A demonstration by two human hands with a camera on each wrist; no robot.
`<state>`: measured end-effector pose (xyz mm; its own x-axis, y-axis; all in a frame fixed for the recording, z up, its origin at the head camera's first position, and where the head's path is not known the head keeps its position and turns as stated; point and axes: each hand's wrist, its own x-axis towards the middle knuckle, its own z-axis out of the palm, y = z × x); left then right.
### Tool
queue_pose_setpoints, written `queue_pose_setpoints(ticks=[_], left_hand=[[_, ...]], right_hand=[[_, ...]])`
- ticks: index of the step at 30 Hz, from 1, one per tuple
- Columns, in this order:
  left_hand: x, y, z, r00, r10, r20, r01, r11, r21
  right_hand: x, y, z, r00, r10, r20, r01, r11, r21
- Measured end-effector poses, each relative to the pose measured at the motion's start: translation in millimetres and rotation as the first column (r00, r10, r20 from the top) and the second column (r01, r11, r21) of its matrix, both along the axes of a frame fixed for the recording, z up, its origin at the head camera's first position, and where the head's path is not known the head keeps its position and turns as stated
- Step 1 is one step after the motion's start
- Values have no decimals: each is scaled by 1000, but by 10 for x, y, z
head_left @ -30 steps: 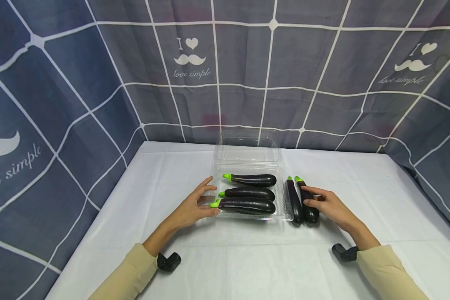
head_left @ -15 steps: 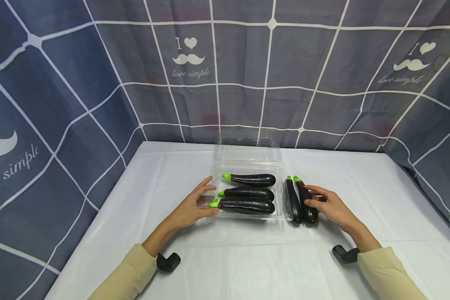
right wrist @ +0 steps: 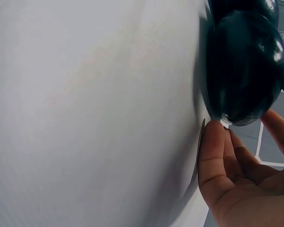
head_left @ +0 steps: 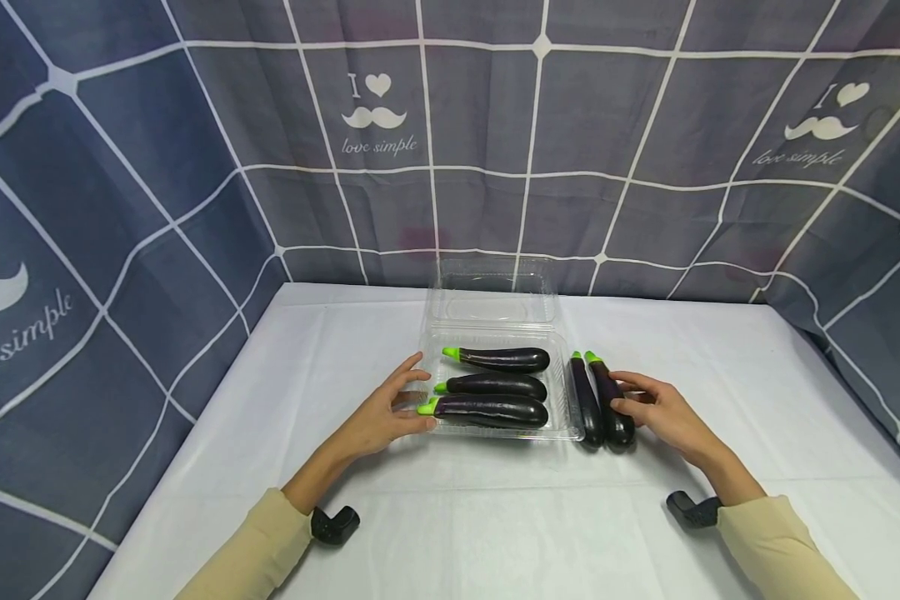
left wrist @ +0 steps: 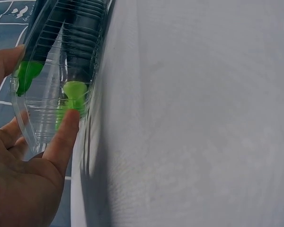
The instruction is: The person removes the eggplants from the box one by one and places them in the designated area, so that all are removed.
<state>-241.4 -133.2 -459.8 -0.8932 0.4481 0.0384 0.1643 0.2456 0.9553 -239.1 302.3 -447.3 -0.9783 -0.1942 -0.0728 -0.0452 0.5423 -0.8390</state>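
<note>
Three dark eggplants with green stems, the front one (head_left: 491, 411) among them, lie crosswise in a clear plastic container (head_left: 562, 427). My left hand (head_left: 384, 417) spreads its fingers at the container's left end. In the left wrist view, a fingertip of the left hand (left wrist: 26, 184) touches the clear wall near a green stem (left wrist: 75, 92). To the container's right, two more eggplants lie side by side on the cloth, stems away from me. My right hand (head_left: 658, 412) rests its fingers against the outer eggplant (head_left: 617, 421). Its rounded end fills the top right of the right wrist view.
The container's clear lid (head_left: 491, 292) stands raised behind it. White cloth (head_left: 495, 517) covers the table. Dark grid-patterned curtains (head_left: 480, 108) surround the table at the back and both sides.
The whole head view shifts very slightly to the left. Both hands, the eggplants and the container keep their places.
</note>
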Motion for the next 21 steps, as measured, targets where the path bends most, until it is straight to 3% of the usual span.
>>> queue_pose_setpoints(ticks=[21], left_hand=[[8, 2, 11, 1000, 16, 10, -16, 1000, -15]], right_hand=[[52, 59, 60, 1000, -18, -3, 18, 998, -58]])
